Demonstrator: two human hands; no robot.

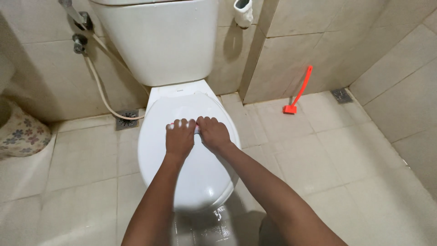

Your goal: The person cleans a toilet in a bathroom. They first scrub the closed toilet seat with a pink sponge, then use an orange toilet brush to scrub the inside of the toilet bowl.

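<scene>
- Hands first: the left hand (180, 138) and the right hand (213, 132) lie side by side, touching, palms down on the closed toilet lid (191, 177), towards its hinge end.
- Fingers (182, 124) of the left hand are curled over something small and pale, with a pinkish edge peeping between the two hands (a cloth or sponge, perhaps; too hidden to tell). The right hand's fingers are bent and pressed down on the same spot, so both seem to hold it against the lid.
- Slipping looks the likeliest trouble: the lid is smooth and glossy, and the floor (318, 150) just in front of the bowl shines wet, so weight thrown forward could let a foot or the hands slide.
- Pressing hard near the hinge could flex or crack the plastic lid, I judge.
- The hose (101, 93) trails from the wall valve (79, 44) across the floor on the left, close to the bowl, and could snag.
- The red brush (299, 92) leaning on the wall at the right stands well apart, no hazard.
</scene>
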